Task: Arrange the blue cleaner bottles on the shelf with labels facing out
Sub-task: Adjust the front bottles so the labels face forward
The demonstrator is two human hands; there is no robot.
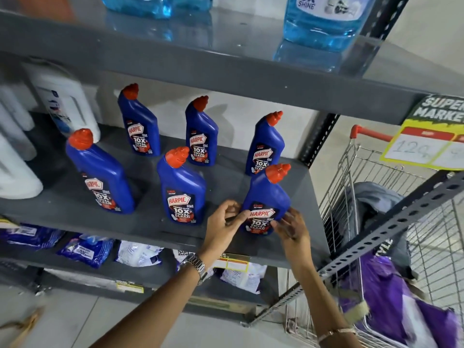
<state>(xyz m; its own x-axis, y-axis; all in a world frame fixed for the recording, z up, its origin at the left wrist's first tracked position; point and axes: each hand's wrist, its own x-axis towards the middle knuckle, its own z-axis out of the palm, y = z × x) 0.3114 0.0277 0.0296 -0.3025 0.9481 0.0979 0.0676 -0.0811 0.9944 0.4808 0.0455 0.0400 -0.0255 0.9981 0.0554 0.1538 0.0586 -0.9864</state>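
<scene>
Six blue plastic cleaner bottles with red caps are stood label-out on the grey metal shelf; the front-right blue bottle is pinched by left hand and right hand, apparently being squared last.

White plastic jugs stood at the shelf's left. Clear blue liquid bottles sat on the upper tier. Blue and white pouches lay on the tier below. A wire shopping trolley with purple packs stood right, beneath a yellow price tag.
</scene>
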